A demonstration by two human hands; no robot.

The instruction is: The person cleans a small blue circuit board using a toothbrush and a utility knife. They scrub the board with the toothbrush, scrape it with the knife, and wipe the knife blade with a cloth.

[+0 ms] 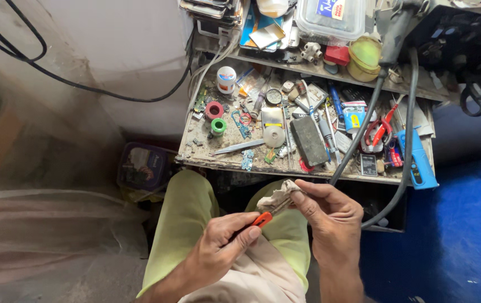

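Head cam looking down at someone's lap in front of a super cluttered workbench (218, 161).

Left hand (221, 249) is closed around a small tool w/ an orange handle (262, 219), fingers and thumb clamped on the grip. The tool's long axis runs diagonal, lower left to upper right, w/ the metal tip pointing up-right, away from the person and toward the bench edge. Only the front bit of the handle shows, the rest is buried in the fist.

Right hand (330, 216) is pinched shut on a crumpled bit of beige cloth (278, 196), thumb and index squeezing it right over the tool's tip, so cloth and tip are touching. Both hands are close together over the knees, light green trousers (187, 213), just below the bench front.

Counts, as far as I can tell: 1 orange-handled tool, 1 cloth, 2 hands.

On the bench:
- 1 red tape roll (214, 110) and 1 green one (218, 127) just beside it
- 1 pair of tweezers (239, 147) lying near the front edge
- 1 dark rectangular block (309, 140) mid-bench
- 1 blue handheld gadget (417, 160) at the right end
- 1 red-handled pliers (379, 132)
- 2 black cables (364, 129) hanging off the front

Loads of tiny parts too, way too many and too small to count.
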